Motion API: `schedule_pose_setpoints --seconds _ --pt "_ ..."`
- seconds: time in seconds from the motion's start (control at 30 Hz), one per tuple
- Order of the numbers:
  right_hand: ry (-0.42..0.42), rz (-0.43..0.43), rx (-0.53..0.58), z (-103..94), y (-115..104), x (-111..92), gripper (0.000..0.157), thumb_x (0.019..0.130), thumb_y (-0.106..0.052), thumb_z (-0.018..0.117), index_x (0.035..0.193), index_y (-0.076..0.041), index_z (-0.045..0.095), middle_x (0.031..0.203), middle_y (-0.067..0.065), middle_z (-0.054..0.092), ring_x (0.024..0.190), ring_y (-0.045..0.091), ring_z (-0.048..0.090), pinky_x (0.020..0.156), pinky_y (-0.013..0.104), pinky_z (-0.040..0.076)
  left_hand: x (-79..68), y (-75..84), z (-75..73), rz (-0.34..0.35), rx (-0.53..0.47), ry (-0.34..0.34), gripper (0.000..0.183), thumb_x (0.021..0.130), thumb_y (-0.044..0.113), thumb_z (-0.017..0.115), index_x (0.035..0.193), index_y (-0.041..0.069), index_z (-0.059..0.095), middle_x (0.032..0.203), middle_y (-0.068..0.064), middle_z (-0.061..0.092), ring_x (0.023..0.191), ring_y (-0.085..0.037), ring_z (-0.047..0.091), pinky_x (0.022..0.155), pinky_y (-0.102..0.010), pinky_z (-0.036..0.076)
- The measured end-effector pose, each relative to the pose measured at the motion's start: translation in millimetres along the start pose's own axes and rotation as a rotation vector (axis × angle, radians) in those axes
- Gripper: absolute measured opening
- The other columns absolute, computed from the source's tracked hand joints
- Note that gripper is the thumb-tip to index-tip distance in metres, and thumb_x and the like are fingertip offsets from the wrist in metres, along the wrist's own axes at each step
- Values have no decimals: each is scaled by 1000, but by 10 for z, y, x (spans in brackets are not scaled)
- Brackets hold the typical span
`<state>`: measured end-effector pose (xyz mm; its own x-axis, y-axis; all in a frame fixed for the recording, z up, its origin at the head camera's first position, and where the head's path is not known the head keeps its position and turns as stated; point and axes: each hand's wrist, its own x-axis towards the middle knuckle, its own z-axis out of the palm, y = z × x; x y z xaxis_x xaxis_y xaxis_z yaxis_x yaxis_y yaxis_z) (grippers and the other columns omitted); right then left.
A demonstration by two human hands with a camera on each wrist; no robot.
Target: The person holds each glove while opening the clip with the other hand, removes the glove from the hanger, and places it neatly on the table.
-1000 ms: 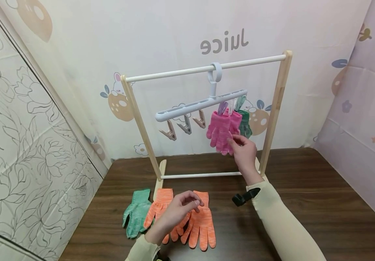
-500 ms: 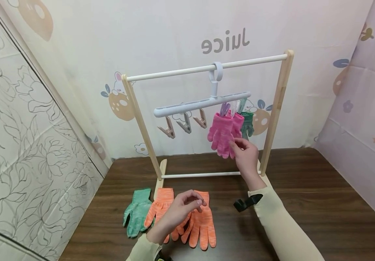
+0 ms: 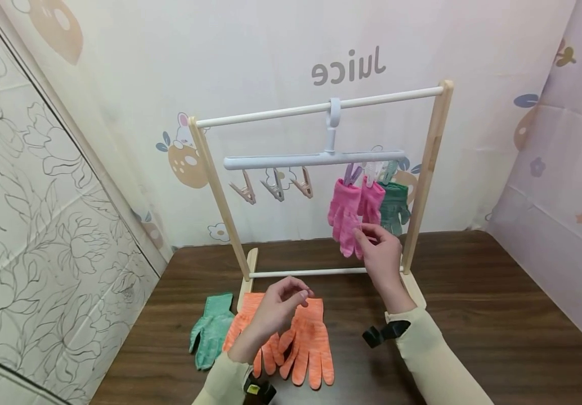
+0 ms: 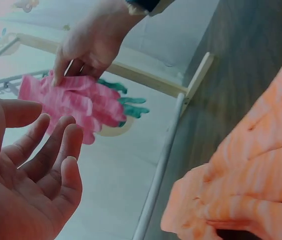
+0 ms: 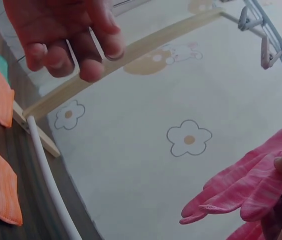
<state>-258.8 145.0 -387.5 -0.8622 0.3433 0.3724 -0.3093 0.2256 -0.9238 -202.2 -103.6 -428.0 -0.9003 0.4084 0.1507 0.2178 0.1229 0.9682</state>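
My right hand (image 3: 383, 259) pinches the finger side of the front pink glove (image 3: 345, 209) between thumb and fingers. That glove hangs by its cuff from a purple clothespin (image 3: 353, 174) on a pale blue clip hanger (image 3: 281, 162). Behind it hang a second pink glove (image 3: 372, 201) and a green glove (image 3: 395, 207), each in its own clip. My left hand (image 3: 282, 308) hovers over two orange gloves (image 3: 312, 344) on the table, fingers loosely bent with nothing in them. In the left wrist view its palm (image 4: 26, 195) faces the pink gloves.
A wooden rack with a white top rail (image 3: 271, 113) carries the hanger. Three clothespins (image 3: 274, 185) without gloves dangle on its left half. Another green glove (image 3: 213, 331) lies left of the orange ones on the dark table (image 3: 493, 315). A printed curtain (image 3: 271, 50) stands close behind.
The hanger has swung round to face me more squarely, its right end shifting right and its left end left. The pink gloves and my right hand have moved slightly lower.
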Motion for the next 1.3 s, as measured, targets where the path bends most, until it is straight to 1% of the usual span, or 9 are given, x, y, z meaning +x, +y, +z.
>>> schedule_pose_setpoints --seconds 0.07,0.2,0.33,0.4,0.7,0.9,0.97,1.2,1.3 --pt "1 -8 -3 -5 -1 -25 35 92 -33 73 113 -5 73 103 13 70 86 20 63 62 18 53 29 17 -11 12 -22 9 19 102 19 58 110 3 64 110 -16 67 96 -34 64 86 -36 53" --pt "4 -16 -7 -10 -10 -69 32 93 -30 73 112 -4 73 101 14 70 84 21 62 60 18 53 69 71 -34 24 -64 24 18 103 14 57 112 0 62 110 -16 67 94 -26 65 86 -34 53" --pt "21 -7 7 -4 -22 -105 32 92 -29 73 111 -4 73 99 14 70 81 19 62 59 18 52 120 113 -63 42 -98 25 19 103 11 55 114 -4 60 114 -25 63 94 -19 64 89 -41 53" --pt "29 -5 14 5 -25 -125 32 92 -30 74 111 -4 73 99 14 71 80 18 63 59 18 52 147 140 -75 48 -110 26 20 103 12 55 114 -3 60 115 -25 63 94 -18 64 90 -45 52" --pt "29 -50 12 67 -18 -240 28 91 -27 74 106 -3 74 94 14 71 80 18 62 61 16 51 256 282 -57 105 -98 28 21 102 17 58 112 -1 62 111 -19 65 96 -32 63 84 -34 52" --pt "33 -88 16 89 -86 -277 24 91 -23 75 102 -3 74 92 12 71 78 15 62 59 17 49 318 353 -42 120 -116 70 19 102 13 57 114 -1 61 113 -22 65 97 -40 61 75 -28 47" --pt "21 -101 16 95 -118 -291 22 91 -22 75 101 -2 74 91 12 71 76 14 63 58 18 49 342 371 -37 128 -127 79 19 102 12 57 114 -1 61 114 -22 65 96 -39 61 75 -29 47" --pt "6 -123 -3 100 -140 -330 21 90 -21 76 101 -3 75 92 11 72 78 13 64 61 17 50 414 454 13 139 -166 106 22 101 20 61 112 2 61 110 -12 68 94 -25 64 77 -30 47" --pt "3 -122 4 95 -128 -341 21 90 -22 76 100 -3 76 91 11 72 78 14 63 61 17 50 448 481 38 152 -174 124 22 100 20 61 111 1 61 109 -12 68 91 -22 64 77 -29 47"
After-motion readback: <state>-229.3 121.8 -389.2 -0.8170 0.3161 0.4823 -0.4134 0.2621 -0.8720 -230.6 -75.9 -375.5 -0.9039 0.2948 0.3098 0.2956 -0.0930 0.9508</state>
